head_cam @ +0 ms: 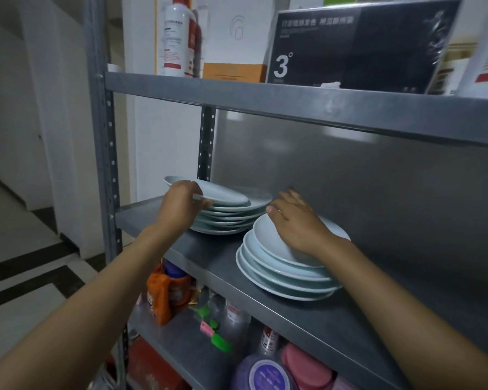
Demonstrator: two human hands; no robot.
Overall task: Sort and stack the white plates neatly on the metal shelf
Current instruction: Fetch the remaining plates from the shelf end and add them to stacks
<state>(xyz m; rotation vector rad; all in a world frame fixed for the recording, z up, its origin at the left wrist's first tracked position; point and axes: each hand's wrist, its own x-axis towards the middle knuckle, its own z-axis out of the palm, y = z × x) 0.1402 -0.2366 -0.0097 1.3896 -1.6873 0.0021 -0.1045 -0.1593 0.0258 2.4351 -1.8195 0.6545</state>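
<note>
Two stacks of white plates stand on the middle board of the grey metal shelf. The far left stack holds several plates. My left hand grips the near rim of its top plate, which is tilted up at its left end. The nearer right stack is uneven, its plates offset from one another. My right hand lies flat on that stack's top plate, fingers straight and pointing left.
The shelf above carries a white bottle, an orange box and a dark box. The shelf below holds an orange bottle, green and pink clips and pink and purple lids. A steel upright stands at left, a grey back panel behind.
</note>
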